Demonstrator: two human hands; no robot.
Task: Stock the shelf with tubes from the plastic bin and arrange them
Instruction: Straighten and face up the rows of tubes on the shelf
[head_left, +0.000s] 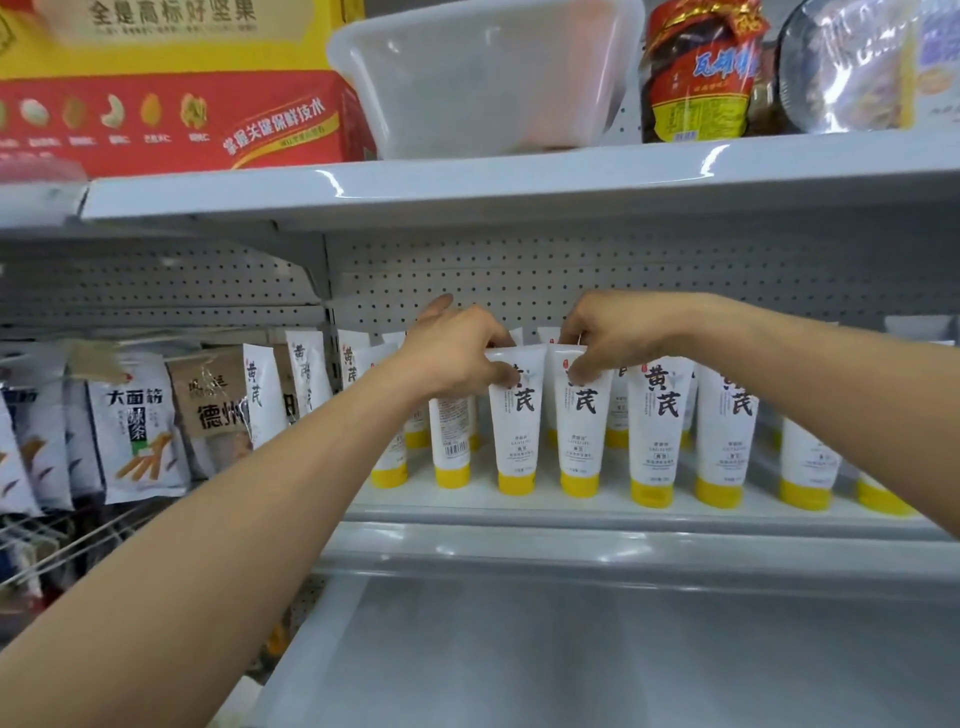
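Head view: white shelf (519, 506) carries upright white tubes (657, 431), black lettering, yellow caps down. Clear plastic bin (493, 78) stands on the level above. Left hand (457, 358) pinches a front-row tube (514, 431) at its top; right hand (618, 332) pinches the adjacent tube (581, 436) likewise.

Tubes (655, 431): smooth white plastic, soft satin sheen, printed matt black.
Caps (651, 492): glossy yellow plastic.
Shelf (571, 519): painted metal, pale grey, smooth, glossy with highlights.
Back panel (675, 260): perforated metal, duller finish.
Plastic bin (488, 78): frosted translucent plastic, smooth.
Carton (171, 119): printed cardboard, glossy.
Snack packets (137, 431): shiny crinkled film.
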